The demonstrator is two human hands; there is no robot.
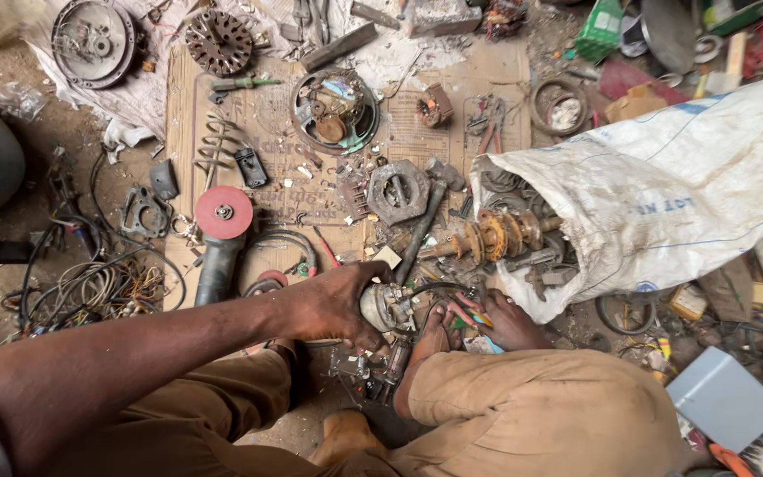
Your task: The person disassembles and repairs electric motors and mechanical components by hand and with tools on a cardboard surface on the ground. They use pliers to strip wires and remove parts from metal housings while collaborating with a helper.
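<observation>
My left hand reaches in from the lower left and grips a small round grey metal motor part low over the ground. Wires run from the part toward pliers with red and blue handles. These lie against my bare foot, which sticks out of a tan trouser leg. My other foot is tucked in below. My right hand is out of sight.
A hammer, an angle grinder with a red disc, a motor rotor and several metal housings lie on cardboard. At right a white sack spills parts. A tangle of wires lies left, a grey box lower right.
</observation>
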